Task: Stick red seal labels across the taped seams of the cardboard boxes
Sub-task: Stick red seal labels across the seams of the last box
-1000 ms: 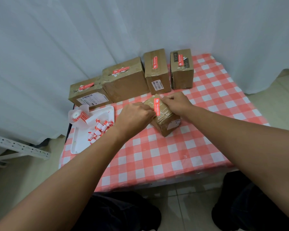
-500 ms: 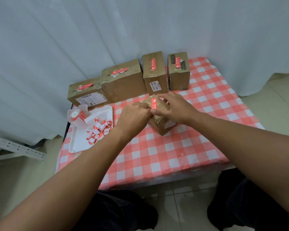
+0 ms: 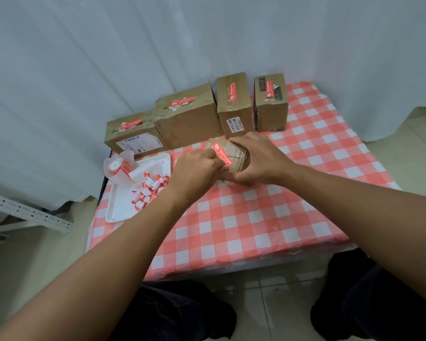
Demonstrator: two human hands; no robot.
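Observation:
A small taped cardboard box (image 3: 236,153) lies on the checked tablecloth between both hands. A red seal label (image 3: 221,153) runs across its top seam. My left hand (image 3: 197,171) has its fingers curled at the label's near end, pressing it onto the box. My right hand (image 3: 261,158) grips the box from the right side, fingers wrapped over its top and front. Several larger boxes stand along the back, each with a red label on top: (image 3: 133,134), (image 3: 187,116), (image 3: 234,104), (image 3: 271,102).
A white tray (image 3: 123,210) at the left holds a label roll (image 3: 119,168) and several curled backing scraps (image 3: 150,190). The red-and-white tablecloth (image 3: 256,217) covers a small table. White curtains hang behind. A metal bar (image 3: 27,212) lies left on the floor.
The small box has turned between the hands. My right hand moved from pressing the label's top to gripping the box's right side; my left hand now presses the label's near end.

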